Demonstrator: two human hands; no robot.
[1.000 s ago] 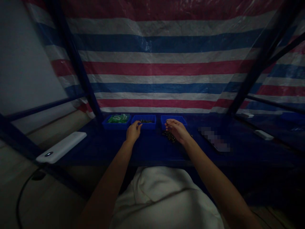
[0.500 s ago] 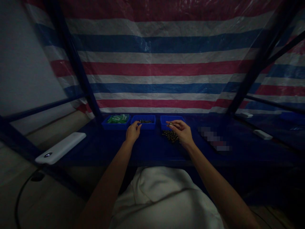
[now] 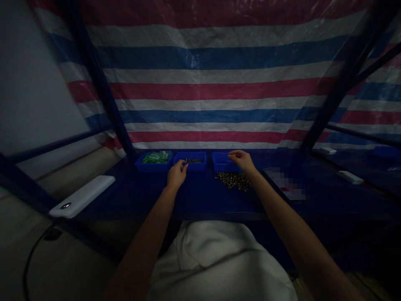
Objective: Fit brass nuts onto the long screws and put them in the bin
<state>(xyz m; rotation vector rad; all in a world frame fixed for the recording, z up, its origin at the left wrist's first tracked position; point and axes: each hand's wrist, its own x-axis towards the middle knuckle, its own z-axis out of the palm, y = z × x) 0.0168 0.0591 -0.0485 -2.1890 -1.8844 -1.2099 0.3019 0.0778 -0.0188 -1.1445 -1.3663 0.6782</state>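
Note:
My left hand (image 3: 177,174) rests at the front left corner of the middle blue bin (image 3: 200,167), fingers curled in against the thumb. Whatever the pinch holds is hidden. Thin dark metal pieces like screws or pins (image 3: 193,160) lie in that bin. Over the right blue bin (image 3: 221,161), my right hand (image 3: 242,160) has its fingertips closed together; I cannot make out anything between them. In front of this bin spreads a pile of small brass-coloured metal fittings (image 3: 232,180), partly under my right wrist.
A left blue bin (image 3: 145,167) holds green plastic packets (image 3: 156,157). A white power bank (image 3: 83,195) with a cable lies at the left edge, a phone (image 3: 286,186) at the right. Blue frame posts (image 3: 105,92) rise before a striped sheet (image 3: 200,92).
My right hand has moved from above the brass pile, where it held a small brass-coloured piece, rightward and away from me over the right bin. My left hand has hardly moved.

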